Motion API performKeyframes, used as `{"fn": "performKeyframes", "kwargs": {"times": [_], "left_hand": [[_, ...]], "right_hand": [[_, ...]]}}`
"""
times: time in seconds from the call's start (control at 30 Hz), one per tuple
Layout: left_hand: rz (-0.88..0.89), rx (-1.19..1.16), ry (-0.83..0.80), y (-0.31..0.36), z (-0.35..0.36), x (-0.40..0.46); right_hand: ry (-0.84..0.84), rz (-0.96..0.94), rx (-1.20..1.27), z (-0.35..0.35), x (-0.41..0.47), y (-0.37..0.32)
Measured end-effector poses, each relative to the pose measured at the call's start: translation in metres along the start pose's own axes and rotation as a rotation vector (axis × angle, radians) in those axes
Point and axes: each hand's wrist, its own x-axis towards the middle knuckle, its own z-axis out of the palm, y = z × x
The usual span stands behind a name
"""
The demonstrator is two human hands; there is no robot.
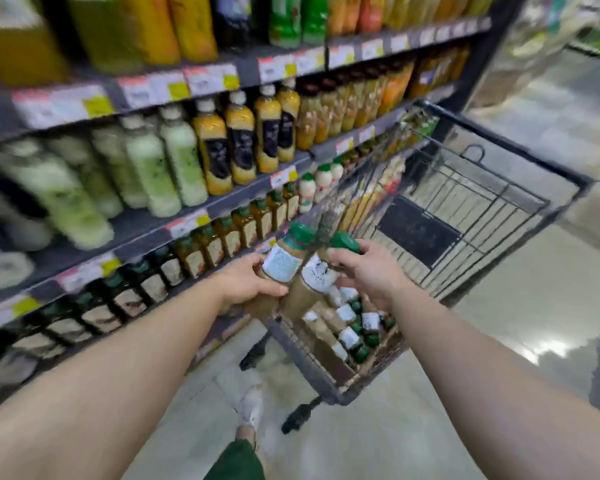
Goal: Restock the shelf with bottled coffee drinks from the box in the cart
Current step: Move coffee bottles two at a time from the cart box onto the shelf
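A: Head view, entry one. I log the left hand (248,284) curled round a coffee bottle (280,268) with a green cap, gripping its lower body. The right hand (368,271) grips a second bottle (314,282), fingers over its neck near the cap.

B: Position of both?

A: Held side by side, touching, tilted, above the near corner of the cart (499,216). Under them the box (371,362) sits in the cart with more green-capped bottles (352,327) lying inside.

B: Shelf?

A: The shelf (146,223) stands left of the cart; similar bottles line its lower rows. Frame is blurred; labels unreadable.
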Motion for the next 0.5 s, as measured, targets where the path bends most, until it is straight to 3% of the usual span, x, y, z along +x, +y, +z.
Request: {"fn": "performKeyframes", "kwargs": {"times": [0.23, 0.5], "left_hand": [[0.015, -0.202, 0.251, -0.051, -0.052, -0.169], [0.030, -0.405, 0.600, -0.149, -0.127, -0.351]], "right_hand": [[-0.287, -0.122, 0.069, 0.106, -0.091, -0.046], [-0.592, -0.300, -0.052, 0.282, -0.198, -0.082]]}}
